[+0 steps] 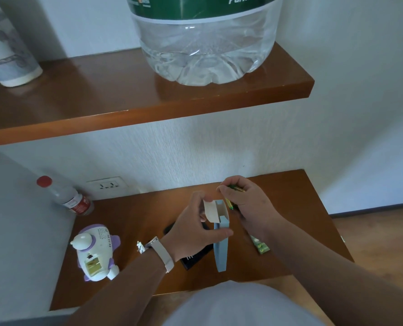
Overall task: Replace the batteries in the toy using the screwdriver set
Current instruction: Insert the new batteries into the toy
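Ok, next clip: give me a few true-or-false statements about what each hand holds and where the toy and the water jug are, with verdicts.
1. The left hand holds a light blue box with its flap open. True.
2. The right hand is empty. False: it grips green and gold batteries.
3. The toy lies on the table, to the left of both hands, with its battery compartment uncovered. True.
4. The water jug stands on the table beside the toy. False: it stands on the upper shelf.
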Demonstrator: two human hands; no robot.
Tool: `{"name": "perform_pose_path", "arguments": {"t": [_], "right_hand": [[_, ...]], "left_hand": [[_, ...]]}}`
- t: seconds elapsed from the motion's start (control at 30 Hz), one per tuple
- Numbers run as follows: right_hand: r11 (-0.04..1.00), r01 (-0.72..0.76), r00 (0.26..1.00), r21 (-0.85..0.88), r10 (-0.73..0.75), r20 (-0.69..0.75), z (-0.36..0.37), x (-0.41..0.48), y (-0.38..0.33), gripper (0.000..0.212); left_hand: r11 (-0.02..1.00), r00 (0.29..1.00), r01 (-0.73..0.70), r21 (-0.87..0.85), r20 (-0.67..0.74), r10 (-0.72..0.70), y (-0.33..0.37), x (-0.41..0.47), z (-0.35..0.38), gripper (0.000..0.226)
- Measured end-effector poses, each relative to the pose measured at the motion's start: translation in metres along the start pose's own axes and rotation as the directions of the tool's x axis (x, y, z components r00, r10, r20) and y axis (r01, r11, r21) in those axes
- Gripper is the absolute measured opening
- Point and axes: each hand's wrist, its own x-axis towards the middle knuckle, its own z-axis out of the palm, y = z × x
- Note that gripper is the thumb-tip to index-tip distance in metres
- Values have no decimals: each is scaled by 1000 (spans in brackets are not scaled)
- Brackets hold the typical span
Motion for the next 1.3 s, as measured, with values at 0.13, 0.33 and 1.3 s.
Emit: {"name": "perform_pose_path", "arguments": {"t": [0.13, 0.33, 1.3], "right_hand": [[993, 64, 998, -101, -67, -21, 1, 4, 4, 9], [932, 208, 971, -298, -233, -53, 1, 6, 5, 14], [910, 13, 975, 415, 80, -206, 2, 5, -14, 21]], "left_hand": [[1000, 1000, 1, 3, 22, -1, 2, 3, 1, 64], [1000, 1000, 1, -12, 25, 0, 1, 8, 2, 66], [996, 998, -53, 71, -15, 54, 8, 18, 17, 73]]}}
